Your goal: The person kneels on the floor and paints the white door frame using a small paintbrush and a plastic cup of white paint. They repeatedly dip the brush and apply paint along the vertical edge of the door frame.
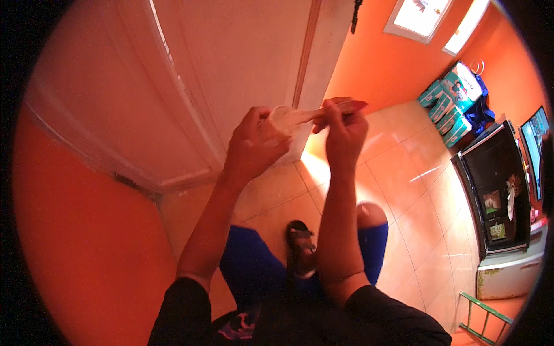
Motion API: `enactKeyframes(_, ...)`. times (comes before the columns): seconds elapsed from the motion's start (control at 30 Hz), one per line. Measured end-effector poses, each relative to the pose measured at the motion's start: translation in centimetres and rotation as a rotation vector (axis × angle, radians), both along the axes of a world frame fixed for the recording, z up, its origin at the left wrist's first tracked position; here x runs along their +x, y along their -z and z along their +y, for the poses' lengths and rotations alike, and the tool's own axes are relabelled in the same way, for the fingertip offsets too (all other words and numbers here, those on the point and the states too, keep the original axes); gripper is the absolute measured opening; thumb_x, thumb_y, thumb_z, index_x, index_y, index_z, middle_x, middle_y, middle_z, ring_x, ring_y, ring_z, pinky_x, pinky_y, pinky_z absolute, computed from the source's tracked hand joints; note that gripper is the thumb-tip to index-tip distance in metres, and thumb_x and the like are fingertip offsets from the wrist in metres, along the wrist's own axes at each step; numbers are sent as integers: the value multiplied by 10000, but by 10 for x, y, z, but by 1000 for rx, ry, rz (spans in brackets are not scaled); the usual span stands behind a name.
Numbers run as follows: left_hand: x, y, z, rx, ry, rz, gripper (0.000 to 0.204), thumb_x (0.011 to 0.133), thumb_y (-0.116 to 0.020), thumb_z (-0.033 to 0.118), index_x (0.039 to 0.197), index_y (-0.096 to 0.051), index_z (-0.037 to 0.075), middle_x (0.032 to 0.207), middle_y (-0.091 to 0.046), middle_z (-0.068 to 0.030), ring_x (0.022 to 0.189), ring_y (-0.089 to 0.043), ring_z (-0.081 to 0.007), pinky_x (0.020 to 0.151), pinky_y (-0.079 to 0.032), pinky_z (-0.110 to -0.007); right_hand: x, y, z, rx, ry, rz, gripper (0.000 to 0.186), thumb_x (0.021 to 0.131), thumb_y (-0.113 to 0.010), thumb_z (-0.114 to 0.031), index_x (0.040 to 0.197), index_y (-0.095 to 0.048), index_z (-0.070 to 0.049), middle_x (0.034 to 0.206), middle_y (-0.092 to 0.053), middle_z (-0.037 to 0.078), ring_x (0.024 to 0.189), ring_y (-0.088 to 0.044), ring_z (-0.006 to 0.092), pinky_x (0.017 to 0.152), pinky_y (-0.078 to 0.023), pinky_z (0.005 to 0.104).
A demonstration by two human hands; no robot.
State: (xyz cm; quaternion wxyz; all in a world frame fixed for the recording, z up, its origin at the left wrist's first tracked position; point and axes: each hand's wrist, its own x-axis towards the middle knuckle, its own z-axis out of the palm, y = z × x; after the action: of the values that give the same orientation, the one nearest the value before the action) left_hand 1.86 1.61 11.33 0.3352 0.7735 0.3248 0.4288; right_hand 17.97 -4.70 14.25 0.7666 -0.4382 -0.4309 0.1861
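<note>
My left hand is closed on a pale, translucent rounded thing, perhaps a roll of tape. A narrow piece runs from it to my right hand, whose fingers are closed around that piece and a slim item with a red, pointed end; I cannot make out exactly what these are. Both hands are raised in front of a pale panelled door, above the tiled floor.
An orange wall is at left, my sandalled foot below. At right are stacked teal packages with blue cloth, a black cabinet, a screen, a white fridge-like box and a green ladder. A window is above.
</note>
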Motion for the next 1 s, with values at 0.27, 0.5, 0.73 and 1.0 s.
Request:
enactKeyframes(0.27, -4, 39, 0, -59, -91, -35, 584, 695, -835, 122, 1174, -513, 32, 1079, -633, -142, 1019, -626, -250, 892, -505, -370, -2, 37, -4, -120, -121, -165, 153, 895, -672, -103, 788, -624, -5, 804, -669, 75, 690, -611, 126, 645, -485, 275)
enactKeyframes(0.5, 25, 78, -23, -142, -41, -59, 523, 721, -832, 151, 1133, -531, 33, 1065, -628, -119, 995, -616, -234, 888, -496, -364, 24, 60, -1, -49, -94, -220, 144, 896, -656, -75, 775, -624, -5, 823, -667, 79, 707, -612, 140, 652, -478, 279)
enactKeyframes(0.73, 25, 50, -49, -162, -159, 76, 495, 727, -840, 173, 1102, -549, 30, 1025, -624, -101, 958, -605, -198, 862, -493, -341, 14, 93, -13, 152, -129, 86, 97, 893, -642, -53, 822, -599, -3, 781, -626, 65, 670, -582, 129, 621, -457, 263)
enactKeyframes(1.0, 8, 50, -64, -90, -298, 198, 532, 738, -843, 195, 1146, -544, 30, 1065, -629, -90, 994, -600, -192, 876, -493, -345, 3, 90, -19, 204, -287, 622, 86, 897, -628, -58, 853, -583, 1, 744, -574, 69, 570, -550, 130, 520, -441, 254)
